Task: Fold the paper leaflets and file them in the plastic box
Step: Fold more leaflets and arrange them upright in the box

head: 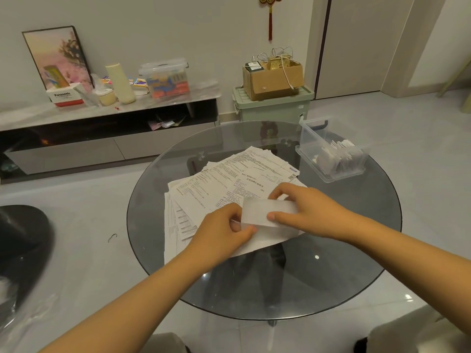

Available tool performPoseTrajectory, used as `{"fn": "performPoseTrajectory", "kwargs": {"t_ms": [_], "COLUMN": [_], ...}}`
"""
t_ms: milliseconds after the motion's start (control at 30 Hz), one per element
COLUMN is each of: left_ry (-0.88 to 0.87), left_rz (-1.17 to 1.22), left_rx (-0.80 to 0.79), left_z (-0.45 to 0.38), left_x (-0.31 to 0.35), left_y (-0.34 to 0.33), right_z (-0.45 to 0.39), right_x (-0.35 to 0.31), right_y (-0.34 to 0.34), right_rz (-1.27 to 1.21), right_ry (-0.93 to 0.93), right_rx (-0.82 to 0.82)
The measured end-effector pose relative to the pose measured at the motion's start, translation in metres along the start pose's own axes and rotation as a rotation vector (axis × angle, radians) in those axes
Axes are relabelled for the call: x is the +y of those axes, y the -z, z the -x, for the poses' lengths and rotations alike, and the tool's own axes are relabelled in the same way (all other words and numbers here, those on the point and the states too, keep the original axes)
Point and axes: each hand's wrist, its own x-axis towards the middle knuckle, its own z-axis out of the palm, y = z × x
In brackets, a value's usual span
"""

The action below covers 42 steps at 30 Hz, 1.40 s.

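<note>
Both bare forearms reach in from the near edge of the round smoked-glass tabletop (331, 284), meeting over a small folded white paper leaflet (265, 212) held just above the loose pile. The left hand (224, 230) has its thumb and curled fingers pinching the leaflet's left end, and the right hand (305, 210) pinches the right end, thumb on the near face and fingers curled behind. Under them lies a fanned heap of unfolded printed leaflets (229, 184), spread across the middle of the tabletop, some sheets reaching toward its left edge. The clear plastic box (331, 154) sits near the far right edge, already holding a row of folded papers standing on end. From where I stand, the risk looks plain enough: the glass is slick, so a brushing wrist could slide the top sheets off the left side. The fold itself may spring open if it is not creased hard before release. The box looks light, and pushing a leaflet in firmly could nudge it toward the rim.
</note>
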Motion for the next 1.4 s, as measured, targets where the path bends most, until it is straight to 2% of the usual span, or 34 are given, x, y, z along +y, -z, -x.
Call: {"fn": "performPoseTrajectory", "kwargs": {"t_ms": [200, 433, 667, 800, 933, 1033, 1133, 1400], "left_ry": [0.025, 0.017, 0.063, 0.071, -0.114, -0.252, -0.291, -0.356], "left_rz": [-0.018, -0.098, -0.094, -0.125, -0.24, -0.358, -0.418, -0.516], "left_rx": [0.052, -0.014, -0.057, -0.022, 0.0, -0.104, -0.17, -0.153], "left_z": [-0.008, -0.013, -0.015, -0.013, -0.011, -0.011, -0.013, -0.018], "left_x": [0.002, 0.0, 0.001, 0.002, 0.002, -0.002, -0.006, 0.0], "left_y": [-0.008, -0.013, -0.01, -0.007, -0.003, -0.003, -0.003, 0.001], "right_z": [-0.007, -0.005, -0.008, -0.007, -0.002, 0.0, 0.0, 0.0], "right_x": [0.004, 0.01, 0.018, 0.017, 0.012, 0.008, 0.009, 0.007], "right_y": [-0.007, -0.024, -0.019, -0.008, -0.008, -0.012, -0.015, -0.012], "right_rz": [-0.028, 0.026, 0.125, 0.206, 0.243, 0.304, 0.311, 0.412], "right_ry": [-0.038, -0.065, -0.152, -0.17, -0.06, 0.061, 0.091, 0.144], "right_rx": [0.184, 0.02, -0.047, -0.037, 0.063, -0.016, -0.108, -0.074]}}
